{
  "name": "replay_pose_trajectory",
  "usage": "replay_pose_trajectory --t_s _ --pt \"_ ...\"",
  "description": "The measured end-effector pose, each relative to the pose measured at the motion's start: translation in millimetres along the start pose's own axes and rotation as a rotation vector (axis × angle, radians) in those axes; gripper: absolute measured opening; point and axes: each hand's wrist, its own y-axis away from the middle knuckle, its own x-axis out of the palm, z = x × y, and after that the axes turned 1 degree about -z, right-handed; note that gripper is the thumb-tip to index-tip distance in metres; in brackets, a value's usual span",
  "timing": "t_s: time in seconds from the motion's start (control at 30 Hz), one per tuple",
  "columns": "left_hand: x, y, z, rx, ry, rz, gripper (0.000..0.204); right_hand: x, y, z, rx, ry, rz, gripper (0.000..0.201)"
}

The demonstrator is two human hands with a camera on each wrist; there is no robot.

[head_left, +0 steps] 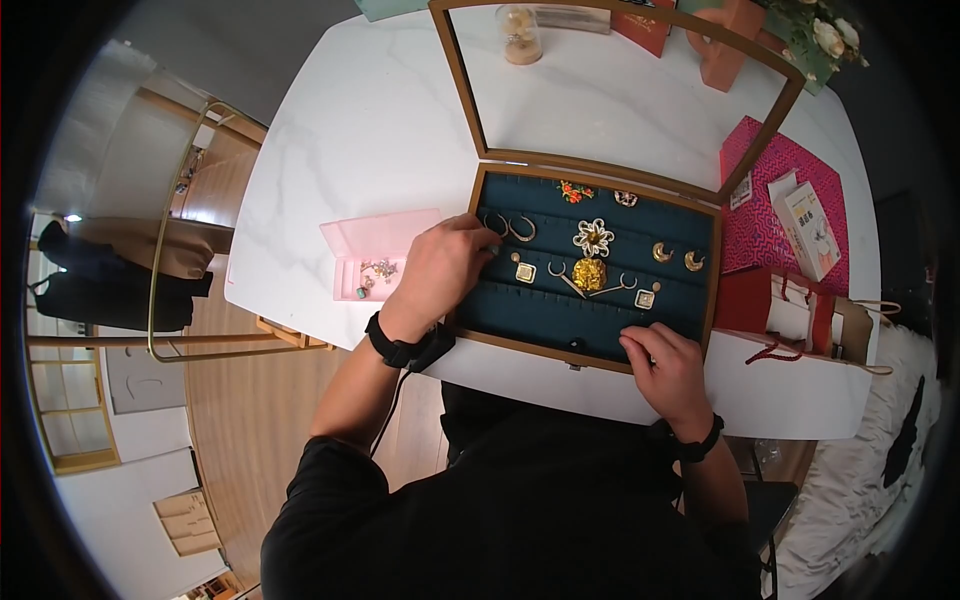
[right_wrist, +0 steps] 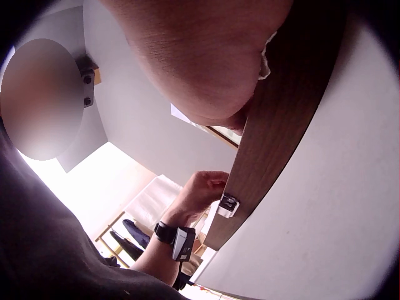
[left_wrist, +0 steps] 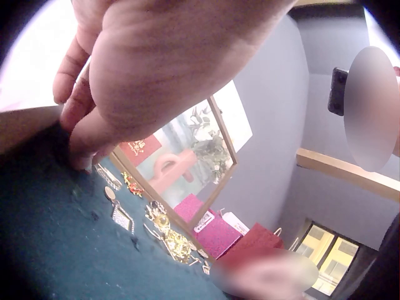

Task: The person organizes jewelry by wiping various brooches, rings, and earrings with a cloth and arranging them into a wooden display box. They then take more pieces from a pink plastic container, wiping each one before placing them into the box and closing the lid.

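My left hand [head_left: 440,268] reaches over the left side of a wooden jewellery box [head_left: 460,318] with a dark teal ridged lining. Its fingertips pinch a small greenish piece of jewellery [head_left: 493,250], mostly hidden, right at the lining. Silver hoop earrings [head_left: 522,229] lie just beyond those fingers, and a square drop earring [head_left: 525,271] sits to their right. My right hand [head_left: 668,368] rests at the front right edge of the box with fingers loosely bent, holding nothing visible. A small black piece [head_left: 576,344] lies in the front row, left of that hand.
The glass lid [head_left: 610,95] stands raised behind the box. At the left an open pink case [head_left: 385,235] holds several small pieces of jewellery. A red paper bag [head_left: 748,300] and a pink patterned bag [head_left: 745,240] lie to the right. Vases and flowers [head_left: 828,38] stand at the back.
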Motion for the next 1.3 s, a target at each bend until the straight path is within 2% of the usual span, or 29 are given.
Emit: replay_pose_trajectory --t_s 0.4,0.6,0.8,1.0,1.07,1.3 --pt "-1.6 0.2 -2.4 -0.008 0.041 0.032 0.022 -0.2 -0.2 0.5 0.003 0.002 -0.004 0.007" --pt "3.1 1.7 -2.6 0.009 0.03 -0.026 0.02 0.4 -0.1 0.8 -0.002 0.001 -0.01 0.007" --pt "3.6 2.0 -4.7 -0.056 0.028 0.004 0.022 1.1 0.1 0.0 -0.003 -0.003 -0.015 0.007" --pt "3.4 2.1 -2.3 -0.028 0.048 -0.005 0.023 1.5 0.2 0.1 -0.003 -0.002 -0.014 0.007" --pt "2.2 1.8 -1.3 0.029 0.008 0.001 0.024 1.5 0.1 0.0 -0.004 -0.002 -0.016 0.007" --pt "0.7 1.2 -3.5 0.02 0.012 0.023 0.025 0.4 -0.3 1.1 0.0 -0.004 -0.014 0.007"
